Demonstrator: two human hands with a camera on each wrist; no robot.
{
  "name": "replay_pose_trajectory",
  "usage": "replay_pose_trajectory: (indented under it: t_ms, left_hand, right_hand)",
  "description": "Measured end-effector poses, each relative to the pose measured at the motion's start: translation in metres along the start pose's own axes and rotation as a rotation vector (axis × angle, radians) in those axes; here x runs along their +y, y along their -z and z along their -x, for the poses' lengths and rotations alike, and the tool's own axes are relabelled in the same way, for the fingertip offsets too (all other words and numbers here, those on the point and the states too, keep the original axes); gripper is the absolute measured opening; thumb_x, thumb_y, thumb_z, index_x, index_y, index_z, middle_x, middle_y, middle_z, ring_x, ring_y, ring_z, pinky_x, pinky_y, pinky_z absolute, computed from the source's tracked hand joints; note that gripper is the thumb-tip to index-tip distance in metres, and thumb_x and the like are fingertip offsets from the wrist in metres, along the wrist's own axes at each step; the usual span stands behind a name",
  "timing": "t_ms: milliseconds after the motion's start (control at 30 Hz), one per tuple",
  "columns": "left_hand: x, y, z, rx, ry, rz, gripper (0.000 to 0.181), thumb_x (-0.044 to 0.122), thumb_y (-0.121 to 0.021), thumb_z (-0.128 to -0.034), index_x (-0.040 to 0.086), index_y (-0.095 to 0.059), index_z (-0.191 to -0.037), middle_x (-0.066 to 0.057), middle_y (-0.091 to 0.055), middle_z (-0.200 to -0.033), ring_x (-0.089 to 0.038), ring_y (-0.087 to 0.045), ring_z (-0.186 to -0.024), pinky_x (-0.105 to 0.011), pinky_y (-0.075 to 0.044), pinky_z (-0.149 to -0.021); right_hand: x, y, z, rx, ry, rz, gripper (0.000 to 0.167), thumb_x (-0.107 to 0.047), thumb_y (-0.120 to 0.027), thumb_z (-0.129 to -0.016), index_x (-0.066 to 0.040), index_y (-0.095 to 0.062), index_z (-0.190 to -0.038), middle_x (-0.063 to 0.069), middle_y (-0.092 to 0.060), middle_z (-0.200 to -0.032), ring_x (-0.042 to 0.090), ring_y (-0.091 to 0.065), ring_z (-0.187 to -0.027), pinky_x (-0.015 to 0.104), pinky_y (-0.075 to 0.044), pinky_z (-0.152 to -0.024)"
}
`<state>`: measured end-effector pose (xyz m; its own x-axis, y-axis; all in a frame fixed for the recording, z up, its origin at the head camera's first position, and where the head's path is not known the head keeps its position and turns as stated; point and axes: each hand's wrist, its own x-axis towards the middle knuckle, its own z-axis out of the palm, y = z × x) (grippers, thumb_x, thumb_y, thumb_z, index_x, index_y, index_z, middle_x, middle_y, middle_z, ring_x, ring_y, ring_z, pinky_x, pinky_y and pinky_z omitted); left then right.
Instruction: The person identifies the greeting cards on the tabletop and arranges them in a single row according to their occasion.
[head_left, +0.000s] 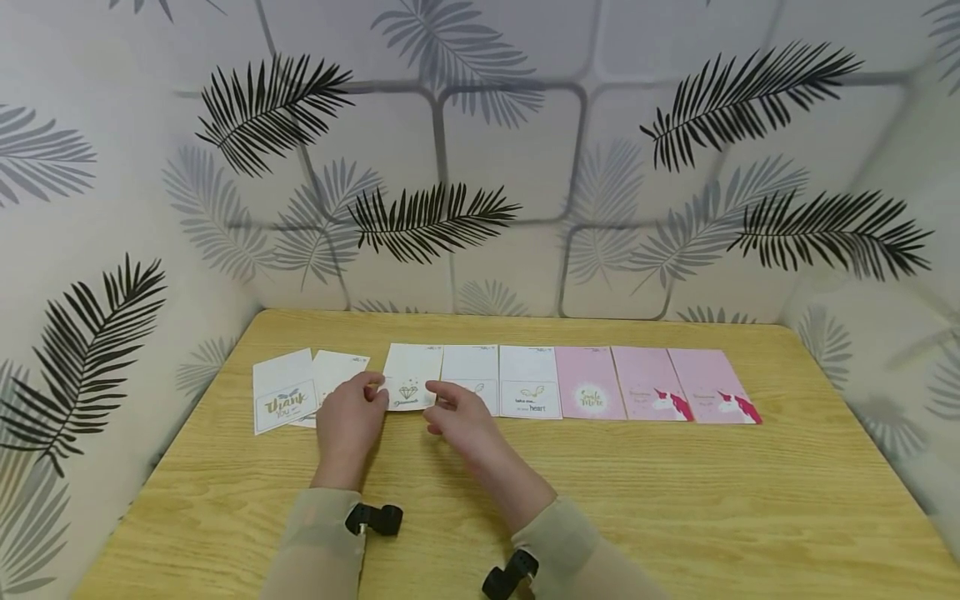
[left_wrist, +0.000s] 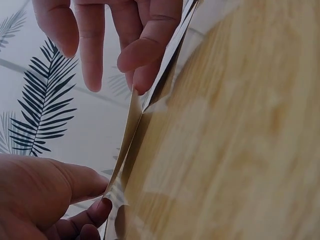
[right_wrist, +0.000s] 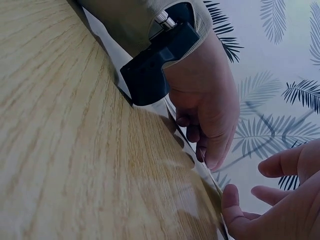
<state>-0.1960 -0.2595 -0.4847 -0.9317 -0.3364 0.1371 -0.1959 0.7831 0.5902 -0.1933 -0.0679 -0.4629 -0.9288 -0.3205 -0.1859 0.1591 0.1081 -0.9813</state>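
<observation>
In the head view, a white card with a gold diamond [head_left: 411, 362] lies toward the left of a row of cards. My left hand [head_left: 349, 429] pinches its left edge between thumb and fingers. In the left wrist view, the near edge of the card [left_wrist: 131, 120] is raised slightly off the table. On its other side, my right hand [head_left: 474, 427] has thumb and forefinger spread, with fingertips at the right corner. Left of these lie a white "Thank You" card [head_left: 285, 404] and another white card [head_left: 339, 367], overlapping and partly behind my left hand.
Rightward, edge to edge, lie a white winged card [head_left: 471, 360], a white "heart" card [head_left: 528, 371], a pink "smile more" card [head_left: 588, 371] and two pink unicorn cards [head_left: 647, 375]. The wooden table [head_left: 675, 508] meets a leaf-patterned wall [head_left: 510, 275] behind.
</observation>
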Motion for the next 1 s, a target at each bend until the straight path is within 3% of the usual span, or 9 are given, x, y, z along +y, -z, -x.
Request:
replay_pose_trajectory:
  t_ms: [467, 700, 1000]
  left_hand:
    - [0.0006, -0.0003, 0.0011, 0.006, -0.001, -0.032, 0.028, 0.017, -0.071, -0.1039, 0.005, -0.079, -0.127, -0.011, -0.079, -0.105, -0.035, -0.073, -0.093, -0.055, -0.054, -0.081]
    - [0.0014, -0.0005, 0.0014, 0.009, -0.005, -0.048, 0.027, 0.017, -0.071, -0.1026, 0.005, -0.079, -0.125, -0.010, -0.079, -0.105, -0.036, -0.074, -0.094, -0.057, -0.054, -0.081]
    - [0.0015, -0.0042, -0.0010, 0.003, -0.035, -0.108, 0.027, 0.018, -0.071, -0.1039, 0.005, -0.078, -0.126, -0.007, -0.074, -0.093, -0.032, -0.066, -0.077, -0.055, -0.052, -0.073]
  right_hand:
    - [-0.0017, -0.0009, 0.0018, -0.001, 0.032, 0.050, 0.055, -0.007, -0.068, -0.099, -0.003, -0.063, -0.154, 0.021, -0.062, -0.153, 0.035, -0.072, -0.109, 0.049, -0.056, -0.101]
    - [-0.0011, -0.0014, 0.0018, -0.009, 0.037, 0.072, 0.057, -0.007, -0.067, -0.097, -0.004, -0.063, -0.154, 0.021, -0.062, -0.153, 0.036, -0.073, -0.110, 0.051, -0.053, -0.105]
    - [-0.0001, -0.0027, 0.0027, -0.042, 0.018, 0.073, 0.055, -0.009, -0.067, -0.099, -0.005, -0.064, -0.153, 0.021, -0.062, -0.153, 0.036, -0.073, -0.114, 0.056, -0.049, -0.110]
